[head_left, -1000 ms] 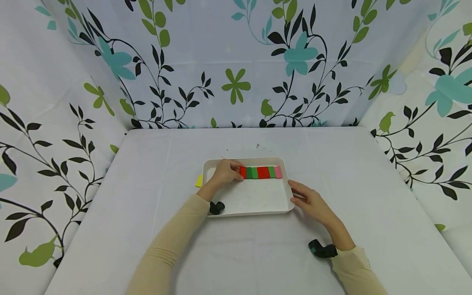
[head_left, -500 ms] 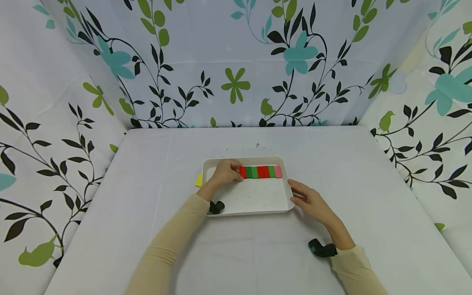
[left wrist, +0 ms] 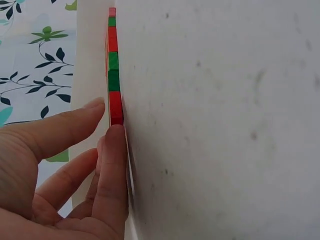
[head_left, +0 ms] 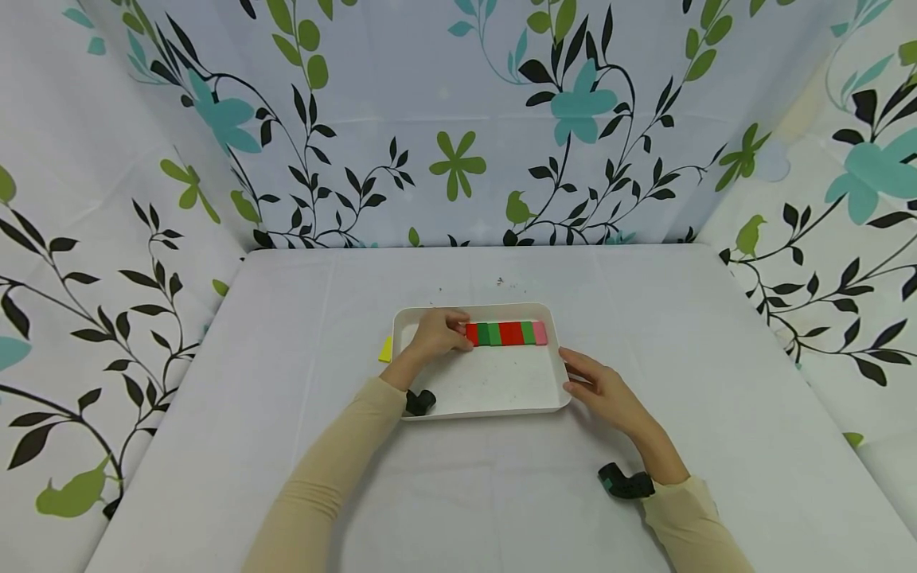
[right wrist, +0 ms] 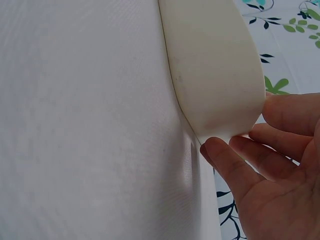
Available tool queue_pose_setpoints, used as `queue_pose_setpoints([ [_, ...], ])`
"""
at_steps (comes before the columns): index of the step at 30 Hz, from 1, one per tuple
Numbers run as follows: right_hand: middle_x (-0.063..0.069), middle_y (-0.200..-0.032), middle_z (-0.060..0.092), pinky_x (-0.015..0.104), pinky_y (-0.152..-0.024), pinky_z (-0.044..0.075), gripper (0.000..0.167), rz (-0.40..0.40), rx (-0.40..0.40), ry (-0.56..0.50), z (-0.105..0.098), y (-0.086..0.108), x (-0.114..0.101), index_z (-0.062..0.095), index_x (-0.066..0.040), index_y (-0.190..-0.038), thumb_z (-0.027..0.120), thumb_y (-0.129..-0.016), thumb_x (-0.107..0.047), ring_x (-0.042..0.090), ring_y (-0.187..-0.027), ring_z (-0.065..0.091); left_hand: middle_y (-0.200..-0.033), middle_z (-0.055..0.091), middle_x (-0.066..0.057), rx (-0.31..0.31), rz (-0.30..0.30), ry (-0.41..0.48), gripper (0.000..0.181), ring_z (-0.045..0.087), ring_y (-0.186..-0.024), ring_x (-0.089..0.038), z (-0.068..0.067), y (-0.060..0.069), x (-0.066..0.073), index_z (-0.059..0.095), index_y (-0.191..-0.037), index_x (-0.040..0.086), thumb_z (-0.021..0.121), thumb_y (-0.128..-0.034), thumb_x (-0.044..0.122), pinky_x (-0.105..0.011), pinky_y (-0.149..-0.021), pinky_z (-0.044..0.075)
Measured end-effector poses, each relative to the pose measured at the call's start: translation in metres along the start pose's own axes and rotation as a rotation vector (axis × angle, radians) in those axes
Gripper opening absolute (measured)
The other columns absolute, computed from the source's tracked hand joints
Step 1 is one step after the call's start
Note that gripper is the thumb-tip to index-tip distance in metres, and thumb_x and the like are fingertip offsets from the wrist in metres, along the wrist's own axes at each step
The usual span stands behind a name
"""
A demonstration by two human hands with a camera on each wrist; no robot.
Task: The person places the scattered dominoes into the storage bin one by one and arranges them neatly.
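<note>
A shallow off-white tray [head_left: 501,386] lies on the white-covered table. Along its far side runs a row of small coloured blocks: red [left wrist: 115,107], green [left wrist: 113,80], red again, green, then a pink block [head_left: 540,333] at the right end. My left hand [head_left: 434,337] reaches into the tray and holds the red block at the row's left end between bent fingers; its left portion is hidden. My right hand [head_left: 600,391] grips the tray's right end from outside, thumb [right wrist: 225,157] low at the near corner and fingers against the wall.
Something flat and yellow [head_left: 386,350] shows beside the tray's left edge. Dark specks mark the tray's floor, and small crumbs [head_left: 501,281] lie behind it. A leaf-patterned curtain [head_left: 458,119] surrounds the table at the back and sides. Black wrist devices [head_left: 626,481] sit on both wrists.
</note>
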State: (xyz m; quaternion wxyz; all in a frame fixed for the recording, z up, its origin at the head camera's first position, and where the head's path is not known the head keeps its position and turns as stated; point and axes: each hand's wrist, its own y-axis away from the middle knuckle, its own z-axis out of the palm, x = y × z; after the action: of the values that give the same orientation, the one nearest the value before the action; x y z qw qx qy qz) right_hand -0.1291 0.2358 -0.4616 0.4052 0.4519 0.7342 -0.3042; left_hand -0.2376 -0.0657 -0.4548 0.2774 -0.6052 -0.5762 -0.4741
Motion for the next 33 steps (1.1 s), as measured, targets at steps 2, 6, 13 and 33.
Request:
queue_pose_setpoints([
  [2, 0.031, -0.151, 0.033, 0.048, -0.099, 0.044, 0.057, -0.003, -0.001, -0.002, 0.000, 0.000, 0.000, 0.034, 0.010, -0.146, 0.058, -0.097, -0.004, 0.050, -0.131, 0.044, -0.092, 0.064, -0.011, 0.010, -0.002, 0.012, 0.051, 0.057, -0.069, -0.012, 0.000, 0.001, 0.001, 0.067, -0.122, 0.002, 0.080, -0.0732, -0.003, -0.019, -0.061, 0.051],
  [6, 0.030, -0.152, 0.032, 0.048, -0.100, 0.044, 0.057, 0.004, -0.005, -0.003, 0.001, 0.000, 0.001, 0.033, 0.010, -0.146, 0.057, -0.097, -0.004, 0.049, -0.132, 0.044, -0.089, 0.062, -0.008, 0.026, 0.021, 0.029, 0.044, 0.060, -0.064, -0.015, -0.002, 0.002, 0.003, 0.068, -0.121, 0.003, 0.078, -0.0782, 0.002, -0.022, -0.059, 0.052],
  [13, 0.029, -0.152, 0.033, 0.047, -0.099, 0.045, 0.058, 0.009, -0.004, -0.008, 0.002, 0.001, 0.003, 0.034, 0.008, -0.147, 0.058, -0.097, -0.006, 0.049, -0.132, 0.044, -0.089, 0.064, -0.007, -0.024, 0.190, 0.055, 0.039, 0.063, -0.073, -0.026, -0.016, 0.012, 0.023, 0.069, -0.120, 0.003, 0.077, -0.0819, 0.009, -0.040, -0.073, 0.058],
  [33, 0.030, -0.152, 0.033, 0.047, -0.099, 0.045, 0.057, 0.005, -0.006, 0.008, 0.000, 0.000, -0.001, 0.034, 0.008, -0.147, 0.058, -0.096, -0.003, 0.049, -0.132, 0.044, -0.114, 0.059, -0.009, 0.106, 0.256, 0.127, 0.047, 0.056, -0.093, -0.009, -0.139, 0.061, 0.003, 0.057, -0.132, 0.001, 0.072, -0.0874, 0.009, -0.016, -0.077, 0.049],
])
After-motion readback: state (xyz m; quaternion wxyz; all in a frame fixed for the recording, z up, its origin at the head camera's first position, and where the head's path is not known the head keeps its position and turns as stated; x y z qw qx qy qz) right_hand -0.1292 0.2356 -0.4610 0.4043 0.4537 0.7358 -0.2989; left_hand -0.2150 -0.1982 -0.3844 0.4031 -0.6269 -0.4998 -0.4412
